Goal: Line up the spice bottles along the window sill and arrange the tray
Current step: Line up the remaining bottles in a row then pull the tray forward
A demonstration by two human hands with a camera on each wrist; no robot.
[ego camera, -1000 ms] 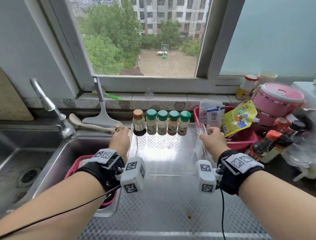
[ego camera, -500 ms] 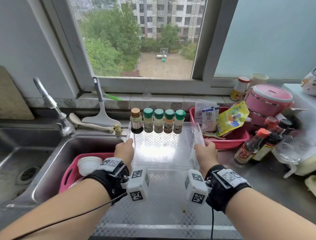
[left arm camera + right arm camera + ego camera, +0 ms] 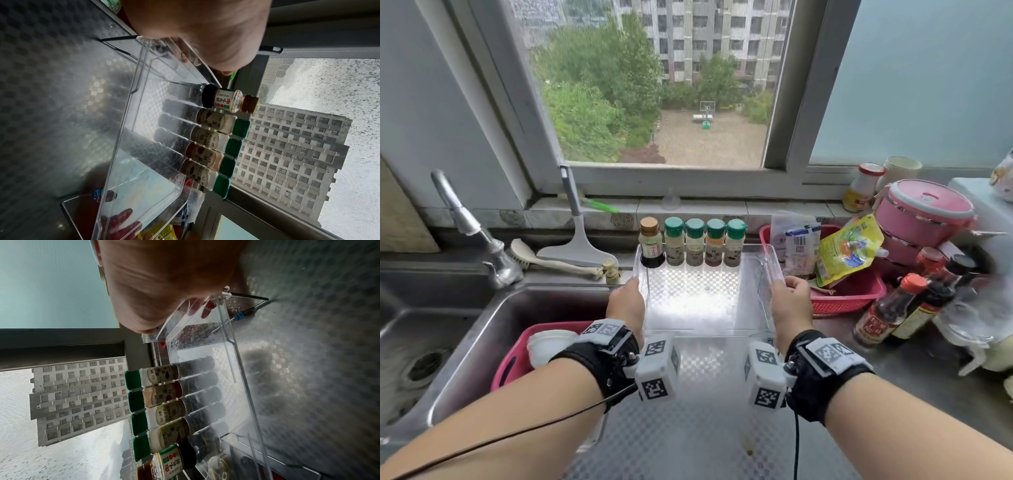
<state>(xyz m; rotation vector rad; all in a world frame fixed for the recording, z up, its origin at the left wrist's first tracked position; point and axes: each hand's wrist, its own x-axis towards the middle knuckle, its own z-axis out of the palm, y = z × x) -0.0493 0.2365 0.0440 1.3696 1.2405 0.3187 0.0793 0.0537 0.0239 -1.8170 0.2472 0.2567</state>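
A clear plastic tray (image 3: 705, 334) lies on the patterned steel counter, and I hold it by both long sides. My left hand (image 3: 628, 303) grips the left rim and my right hand (image 3: 791, 301) grips the right rim, fingers curled over the walls. In the wrist views the left hand (image 3: 205, 32) and right hand (image 3: 164, 280) clasp the tray (image 3: 127, 129) (image 3: 236, 369). At its far wall stands a tight upright row: a brown-capped bottle (image 3: 651, 243), then several green-capped spice bottles (image 3: 705, 241) (image 3: 216, 138) (image 3: 162, 402). I cannot tell whether they stand inside the tray.
The tiled window sill (image 3: 705, 205) runs behind the bottles, with a yellow jar (image 3: 859, 188) on its right. Left of the tray are a sink, a pink basin (image 3: 517, 356), a faucet (image 3: 472, 226) and a squeegee (image 3: 575, 240). On the right are a red basket (image 3: 849, 291), sauce bottles (image 3: 887, 308) and a pink lunch box (image 3: 924, 209).
Both hands have slid back along the tray's sides from its far corners toward me. The row of bottles has kept its place at the tray's far end.
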